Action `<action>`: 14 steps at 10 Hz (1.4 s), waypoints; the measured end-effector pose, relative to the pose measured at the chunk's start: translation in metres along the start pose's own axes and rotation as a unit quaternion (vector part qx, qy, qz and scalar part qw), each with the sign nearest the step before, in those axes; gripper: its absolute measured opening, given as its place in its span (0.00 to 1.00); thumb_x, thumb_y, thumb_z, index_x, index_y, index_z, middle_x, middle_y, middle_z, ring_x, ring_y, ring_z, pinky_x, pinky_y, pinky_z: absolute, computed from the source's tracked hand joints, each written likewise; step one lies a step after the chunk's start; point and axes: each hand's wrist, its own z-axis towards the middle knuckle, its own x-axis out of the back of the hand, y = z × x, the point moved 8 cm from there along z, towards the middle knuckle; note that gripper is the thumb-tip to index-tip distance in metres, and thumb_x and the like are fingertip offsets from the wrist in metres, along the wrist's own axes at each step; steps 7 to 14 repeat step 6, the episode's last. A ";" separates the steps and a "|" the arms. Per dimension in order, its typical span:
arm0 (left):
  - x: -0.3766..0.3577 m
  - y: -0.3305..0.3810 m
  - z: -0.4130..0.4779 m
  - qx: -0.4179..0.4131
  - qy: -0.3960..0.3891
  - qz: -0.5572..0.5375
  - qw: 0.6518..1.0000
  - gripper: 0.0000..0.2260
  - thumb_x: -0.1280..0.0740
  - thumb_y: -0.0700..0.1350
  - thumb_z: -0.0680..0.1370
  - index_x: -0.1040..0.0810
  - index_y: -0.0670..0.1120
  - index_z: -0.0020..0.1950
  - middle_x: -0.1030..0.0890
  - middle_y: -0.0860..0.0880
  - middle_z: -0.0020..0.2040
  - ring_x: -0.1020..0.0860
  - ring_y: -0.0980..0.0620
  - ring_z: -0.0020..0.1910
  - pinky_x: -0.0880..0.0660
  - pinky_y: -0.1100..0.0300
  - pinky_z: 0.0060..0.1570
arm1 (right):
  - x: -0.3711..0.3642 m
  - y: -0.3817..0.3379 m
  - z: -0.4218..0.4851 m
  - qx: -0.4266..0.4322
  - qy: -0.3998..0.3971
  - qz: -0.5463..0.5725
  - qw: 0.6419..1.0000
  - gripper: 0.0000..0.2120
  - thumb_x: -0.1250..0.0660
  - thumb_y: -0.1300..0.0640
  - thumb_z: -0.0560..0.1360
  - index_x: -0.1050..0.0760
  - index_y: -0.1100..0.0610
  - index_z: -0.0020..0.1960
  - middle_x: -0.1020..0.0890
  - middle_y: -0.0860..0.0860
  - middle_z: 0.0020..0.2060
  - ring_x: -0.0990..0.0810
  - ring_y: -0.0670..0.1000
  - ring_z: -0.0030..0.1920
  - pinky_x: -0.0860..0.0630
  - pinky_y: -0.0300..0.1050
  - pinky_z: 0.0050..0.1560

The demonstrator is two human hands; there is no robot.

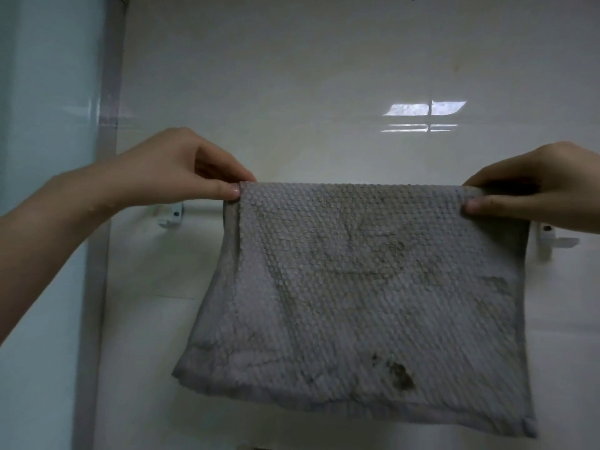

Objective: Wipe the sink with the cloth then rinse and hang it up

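Observation:
A grey, knobbly cloth (357,287) hangs spread out in front of a white tiled wall, with a dark stain near its lower right. My left hand (181,167) pinches its upper left corner between thumb and fingers. My right hand (535,186) pinches the upper right corner the same way. Behind the cloth a white towel rail (201,207) runs across the wall; its left bracket (170,217) and right bracket (548,237) show at either side. The cloth's top edge is level with or just above the rail; whether it rests on the rail I cannot tell. The sink is out of view.
A pale frosted panel with a grey frame (107,157) stands along the left side. The glossy wall tiles (324,92) carry a window reflection at the upper right.

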 end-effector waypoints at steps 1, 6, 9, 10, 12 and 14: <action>0.004 -0.006 0.002 -0.004 0.018 0.018 1.000 0.16 0.24 0.40 0.70 0.17 0.63 0.47 0.18 0.71 0.38 0.20 0.73 0.43 0.32 0.83 0.41 | 0.001 0.002 0.000 0.001 -0.001 -0.001 1.000 0.21 0.42 0.22 0.63 0.23 0.30 0.49 0.21 0.24 0.41 0.22 0.27 0.43 0.32 0.17 0.39; 0.023 -0.025 -0.011 0.065 0.010 0.074 0.995 0.10 0.29 0.54 0.74 0.19 0.72 0.49 0.17 0.70 0.44 0.20 0.73 0.46 0.27 0.64 0.49 | 0.003 0.017 -0.009 -0.065 0.048 0.063 0.995 0.33 0.52 0.19 0.63 0.23 0.37 0.52 0.19 0.34 0.43 0.21 0.39 0.45 0.31 0.36 0.42; 0.023 -0.025 -0.011 0.065 0.010 0.074 0.995 0.10 0.29 0.54 0.74 0.19 0.72 0.49 0.17 0.70 0.44 0.20 0.73 0.46 0.27 0.64 0.49 | 0.003 0.017 -0.009 -0.065 0.048 0.063 0.995 0.33 0.52 0.19 0.63 0.23 0.37 0.52 0.19 0.34 0.43 0.21 0.39 0.45 0.31 0.36 0.42; 0.023 -0.025 -0.011 0.065 0.010 0.074 0.995 0.10 0.29 0.54 0.74 0.19 0.72 0.49 0.17 0.70 0.44 0.20 0.73 0.46 0.27 0.64 0.49 | 0.003 0.017 -0.009 -0.065 0.048 0.063 0.995 0.33 0.52 0.19 0.63 0.23 0.37 0.52 0.19 0.34 0.43 0.21 0.39 0.45 0.31 0.36 0.42; 0.023 -0.025 -0.011 0.065 0.010 0.074 0.995 0.10 0.29 0.54 0.74 0.19 0.72 0.49 0.17 0.70 0.44 0.20 0.73 0.46 0.27 0.64 0.49 | 0.003 0.017 -0.009 -0.065 0.048 0.063 0.995 0.33 0.52 0.19 0.63 0.23 0.37 0.52 0.19 0.34 0.43 0.21 0.39 0.45 0.31 0.36 0.42; 0.023 -0.025 -0.011 0.065 0.010 0.074 0.995 0.10 0.29 0.54 0.74 0.19 0.72 0.49 0.17 0.70 0.44 0.20 0.73 0.46 0.27 0.64 0.49 | 0.003 0.017 -0.009 -0.065 0.048 0.063 0.995 0.33 0.52 0.19 0.63 0.23 0.37 0.52 0.19 0.34 0.43 0.21 0.39 0.45 0.31 0.36 0.42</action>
